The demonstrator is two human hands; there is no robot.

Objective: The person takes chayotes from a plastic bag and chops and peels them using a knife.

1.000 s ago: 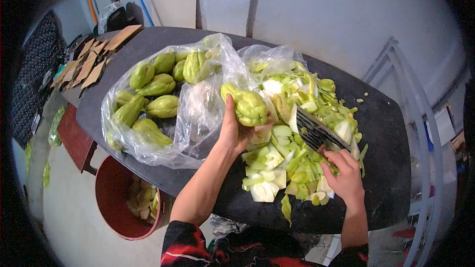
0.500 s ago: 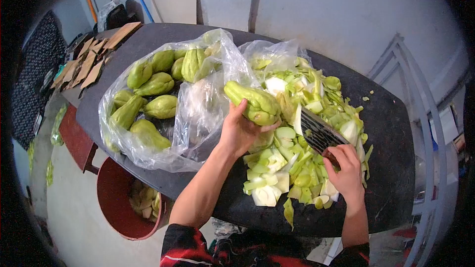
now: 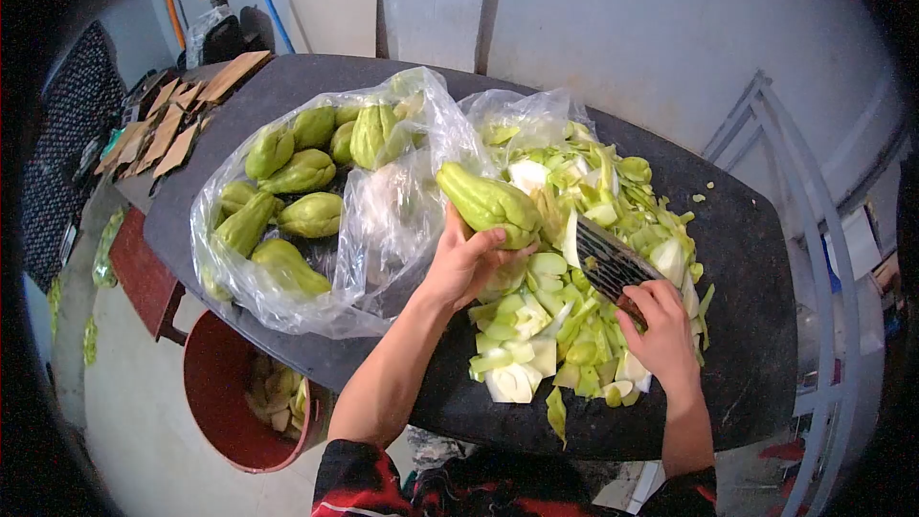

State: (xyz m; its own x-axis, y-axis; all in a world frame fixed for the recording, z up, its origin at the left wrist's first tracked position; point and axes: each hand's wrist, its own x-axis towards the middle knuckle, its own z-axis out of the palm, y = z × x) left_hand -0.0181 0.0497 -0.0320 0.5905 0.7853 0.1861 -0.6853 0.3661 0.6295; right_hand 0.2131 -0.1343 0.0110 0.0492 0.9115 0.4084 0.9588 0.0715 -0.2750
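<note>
My left hand (image 3: 469, 263) is closed round a whole green chayote (image 3: 488, 203), its thumb across the lower side and the narrow end pointing up and left. My right hand (image 3: 661, 335) grips the handle of a wide-bladed knife (image 3: 611, 266). Dark streaks mark the blade, which points up and left, its tip a little right of the chayote and apart from it. Below both hands spreads a heap of pale green chayote peels and cut pieces (image 3: 584, 345). Left of my left hand, a clear plastic bag (image 3: 383, 230) lies open with several whole chayotes (image 3: 297, 172) in it.
The dark table (image 3: 742, 325) has a curved edge. Below its left front edge, a red-brown bucket (image 3: 215, 402) holds pale pieces. Cardboard pieces (image 3: 172, 124) lie at the far left. A grey metal rail (image 3: 814, 220) stands on the right, with a wall behind the table.
The chayote has turned slightly in my left hand, and my thumb now lies lower across it. My right hand and the knife have shifted a little to the left.
</note>
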